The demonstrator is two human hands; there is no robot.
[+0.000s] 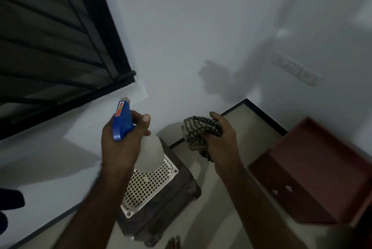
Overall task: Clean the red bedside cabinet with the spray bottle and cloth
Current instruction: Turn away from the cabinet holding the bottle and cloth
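The left hand point(118, 148) grips the spray bottle point(121, 122) by its neck, fingers point(141, 116) curled round just under the blue trigger head, thumb tip raised beside it. The nozzle points up and away towards the white wall point(191, 27), and the bottle's pale, translucent body hangs below the hand. The right hand point(223, 140) clutches the striped cloth point(198, 134), its fingers closed over a bunched wad, with a loose end hanging beneath the palm. Both hands are held up in the air side by side, apart from each other

The red bedside cabinet point(314, 168) stands on the floor point(221, 218) to the right, below and beyond the right hand, touched by neither hand. Its top has a raised rim, and two small pale knobs point(288, 188) show on its front. Under the left hand sits a dark, boxy stand point(171, 204) with a white perforated panel point(147, 186) lying on top; the bottle's body overlaps that panel in the view. A black-framed window point(50, 37) fills the upper left, and a strip of wall sockets point(296, 69) is mounted on the wall at the right. Black skirting runs along the foot of the wall
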